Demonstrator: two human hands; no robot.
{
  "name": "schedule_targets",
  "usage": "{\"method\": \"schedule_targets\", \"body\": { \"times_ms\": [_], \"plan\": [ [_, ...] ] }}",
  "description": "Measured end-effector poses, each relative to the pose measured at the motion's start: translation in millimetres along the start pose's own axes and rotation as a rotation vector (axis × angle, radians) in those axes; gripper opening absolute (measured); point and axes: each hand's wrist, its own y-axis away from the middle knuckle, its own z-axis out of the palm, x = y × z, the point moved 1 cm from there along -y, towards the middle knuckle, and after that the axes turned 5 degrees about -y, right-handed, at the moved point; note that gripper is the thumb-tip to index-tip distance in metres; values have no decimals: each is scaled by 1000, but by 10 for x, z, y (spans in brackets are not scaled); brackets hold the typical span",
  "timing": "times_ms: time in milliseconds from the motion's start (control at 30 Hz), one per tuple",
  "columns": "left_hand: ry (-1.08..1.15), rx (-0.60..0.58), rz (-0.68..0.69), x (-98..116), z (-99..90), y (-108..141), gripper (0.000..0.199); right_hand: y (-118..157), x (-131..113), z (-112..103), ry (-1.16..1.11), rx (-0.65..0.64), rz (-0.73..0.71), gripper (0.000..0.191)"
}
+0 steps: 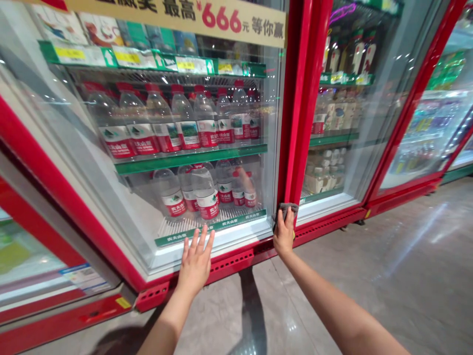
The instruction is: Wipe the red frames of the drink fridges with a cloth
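1. Right hand [284, 235]: the grip is closing over a grey cloth [291, 207], fingers bunched on it and pressing it to the red frame [300, 113] beside the door's lower right corner.
2. Grey cloth: it is sitting low on that upright, mostly covered by the fingers — I am seeing only its upper part clearly.
3. Left hand [194, 265]: the grip is standing open and holding nothing, fingers fanned and pointing up before the lower edge of the glass door [131, 190]. Whether the fingertips are touching it, I cannot tell.
4. Behind the glass: red-capped water bottles [189, 133] are filling the upper of two shelves; a looser group of bottles [207, 201] is standing on the lower one.
5. Surroundings: a gold banner [225, 22] is running across the door's top, and another cooler [354, 113] is standing to the right — above a glossy grey floor [369, 276].
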Motion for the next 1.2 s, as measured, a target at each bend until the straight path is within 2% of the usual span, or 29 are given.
{"method": "schedule_targets", "body": {
  "times_ms": [33, 100, 233, 300, 367, 500, 567, 633, 767, 867, 933, 1033, 1100, 1200],
  "plan": [
    [-1, 0, 1, 14, -4, -6, 87, 52, 28, -6, -5, -9, -7, 65],
    [-6, -1, 8, 41, -4, -18, 86, -67, 43, -20, -17, -10, -12, 69],
    [-10, 3, 25, 64, -11, -58, 88, -761, -63, -52, -42, 9, -29, 81],
    [-7, 4, 16, 54, -31, -96, 89, -938, -103, -71, -48, 27, -48, 83],
    [-4, 7, -2, 35, -61, -143, 90, -850, -91, -83, -43, 28, -52, 83],
    [6, 29, -40, 5, -128, -245, 89, -311, 27, -76, -14, -64, -22, 81],
    [8, 36, -51, 8, -156, -294, 89, -242, 47, -78, -13, -94, -16, 81],
    [2, 43, -56, 21, -182, -337, 87, -426, 5, -103, -23, -82, -24, 82],
    [-18, 59, -56, 46, -219, -390, 86, -1096, -168, -220, -42, -8, -96, 83],
    [-24, 44, -60, 47, -228, -401, 89, -1282, -283, -306, -50, 48, -168, 83],
    [-22, 30, -64, 49, -226, -402, 92, -1182, -368, -300, -66, 22, -262, 85],
    [-17, 29, -72, 66, -218, -407, 95, -828, -511, -143, -81, -158, -398, 89],
    [-12, 30, -73, 83, -214, -414, 94, -523, -568, 17, -67, -238, -358, 92],
    [-7, 27, -68, 101, -212, -419, 93, -76, -529, 213, -58, -232, -195, 98]
  ]
}}
